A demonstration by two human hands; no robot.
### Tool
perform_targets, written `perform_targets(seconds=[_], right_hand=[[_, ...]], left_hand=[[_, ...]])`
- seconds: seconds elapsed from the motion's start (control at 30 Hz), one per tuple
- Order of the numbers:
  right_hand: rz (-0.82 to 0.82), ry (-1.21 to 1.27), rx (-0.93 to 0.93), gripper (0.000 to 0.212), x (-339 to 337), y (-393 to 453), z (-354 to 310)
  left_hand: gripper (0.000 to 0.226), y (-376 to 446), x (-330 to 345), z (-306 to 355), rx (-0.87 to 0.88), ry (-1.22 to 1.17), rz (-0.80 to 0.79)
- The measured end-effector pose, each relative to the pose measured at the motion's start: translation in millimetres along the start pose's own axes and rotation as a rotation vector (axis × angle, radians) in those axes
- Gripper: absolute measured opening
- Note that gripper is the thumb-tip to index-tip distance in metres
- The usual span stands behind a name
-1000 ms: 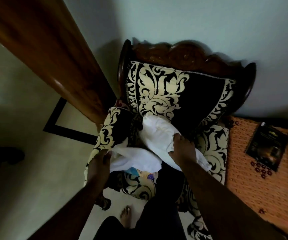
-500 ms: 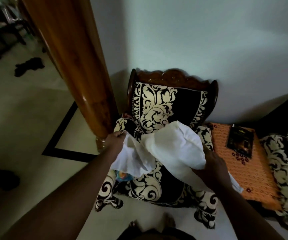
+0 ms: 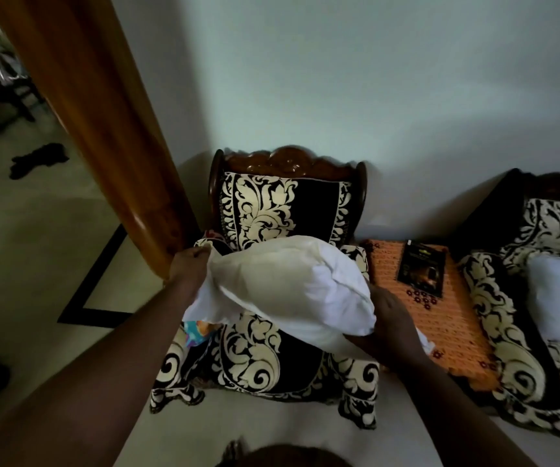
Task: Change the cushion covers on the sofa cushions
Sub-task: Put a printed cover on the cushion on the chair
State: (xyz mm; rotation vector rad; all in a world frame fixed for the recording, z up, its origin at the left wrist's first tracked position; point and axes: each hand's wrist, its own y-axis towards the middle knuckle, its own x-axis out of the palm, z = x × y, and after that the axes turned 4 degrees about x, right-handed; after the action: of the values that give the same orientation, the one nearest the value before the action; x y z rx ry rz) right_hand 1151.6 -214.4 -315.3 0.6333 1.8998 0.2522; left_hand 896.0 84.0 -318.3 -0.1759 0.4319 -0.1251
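A white cushion hangs in the air above the seat of a black-and-cream patterned armchair. My left hand grips the loose white fabric at its left end, near the chair's left arm. My right hand holds the cushion's right lower corner, fingers curled under it. A colourful piece of cloth shows on the seat below the cushion. A second white cushion lies on the patterned sofa at the right.
A thick wooden post slants down just left of the armchair. An orange side table with a dark booklet stands between chair and sofa. A dark cloth lies on the floor far left. My foot is below.
Both hands have lifted the white cushion off the seat and spread it wider. The view has pulled back from the armchair, bringing the sofa at the right into sight.
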Motion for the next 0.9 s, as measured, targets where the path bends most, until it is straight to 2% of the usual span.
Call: perform_targets(seconds=[0.1,0.2,0.27,0.43,0.57,0.73,0.83,0.9], right_hand=[[-0.049,-0.013,0.021,0.092,-4,1,3],[-0.201,-0.085,0.014,0.118,-7,5,1],[-0.306,-0.175,-0.049,0.123,-7,9,-5],[-0.563,-0.355,-0.175,0.124,3,24,-18],[-0.680,-0.473,-0.210,0.113,5,38,-40],[-0.712,-0.525,-0.209,0.073,5,60,-68],[-0.597,-0.419,-0.118,0.081,4,58,-71],[-0.557,-0.360,-0.087,0.085,6,50,-73]], left_hand=[[0.034,-30,16,15,0.110,0.071,-0.063],[0.031,-63,32,33,0.218,0.071,-0.150],[0.031,-82,39,45,0.240,0.038,-0.178],[0.025,-120,50,69,0.347,0.039,-0.269],[0.035,-153,61,72,0.587,0.376,-0.414],[0.046,-165,74,62,0.691,0.574,-0.362],[0.042,-145,63,52,0.690,0.604,-0.268],[0.039,-136,58,49,0.643,0.572,-0.281]])
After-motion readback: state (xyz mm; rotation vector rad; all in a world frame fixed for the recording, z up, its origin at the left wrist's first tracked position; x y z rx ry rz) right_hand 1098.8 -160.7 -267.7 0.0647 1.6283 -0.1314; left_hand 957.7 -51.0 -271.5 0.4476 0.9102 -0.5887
